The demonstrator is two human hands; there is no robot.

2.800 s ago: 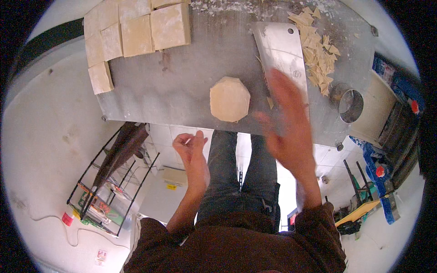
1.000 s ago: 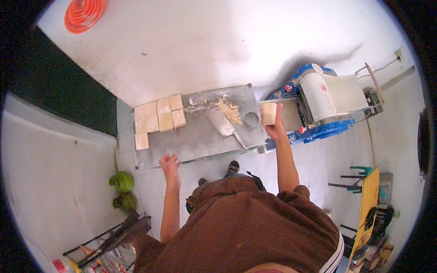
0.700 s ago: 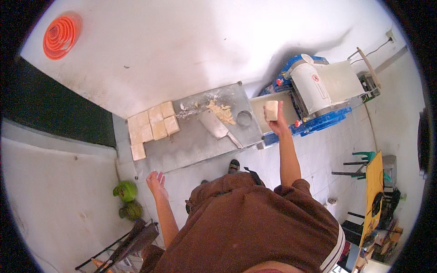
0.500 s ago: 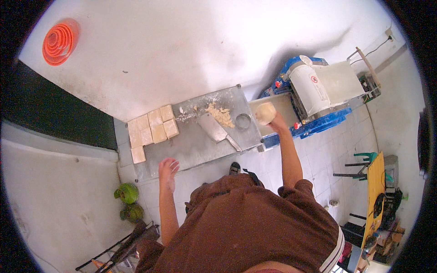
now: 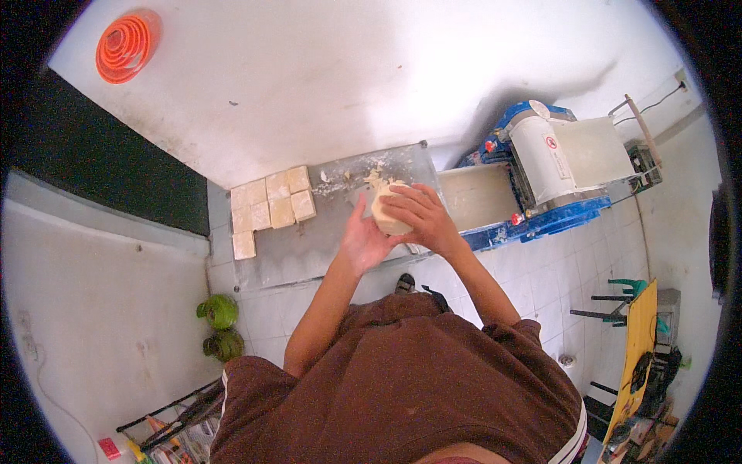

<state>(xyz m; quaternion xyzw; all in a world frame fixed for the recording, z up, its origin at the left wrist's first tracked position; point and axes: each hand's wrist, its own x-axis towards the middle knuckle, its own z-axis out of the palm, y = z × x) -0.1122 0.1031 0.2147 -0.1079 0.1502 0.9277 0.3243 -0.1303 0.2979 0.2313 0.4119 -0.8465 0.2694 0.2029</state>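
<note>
Nearest the viewer, a brown shirt (image 5: pixel 410 371) fills the foreground, and two forearms reach forward from it. The left hand (image 5: pixel 365 241) is spread, its palm turned toward the dough piece (image 5: pixel 389 220) and its fingers extended along the left side; whether it bears any weight cannot be told. The right hand (image 5: pixel 423 218) curves its fingers over the far and right sides of the dough piece, gripping it. The pale, rounded dough piece lies between the two hands, in line with the right half of the metal table (image 5: pixel 286 251), and appears raised above it.

Likely faults: should the right grip loosen before the left palm gives support, the dough piece could slip and drop; uneven squeezing by the curled fingers could dent its rim or, if it is layered, shift the layers.

Orientation: the exposed part runs slightly longer from the person toward the wall than across, with one pale side facing up and left; since the fingers cover the rest, the true long axis cannot be settled.

Beyond the hands lie torn dough scraps (image 5: pixel 376 179); to the left, square dough slabs (image 5: pixel 270 205) sit edge to edge; to the right stands a blue-and-white roller machine (image 5: pixel 541 162).
</note>
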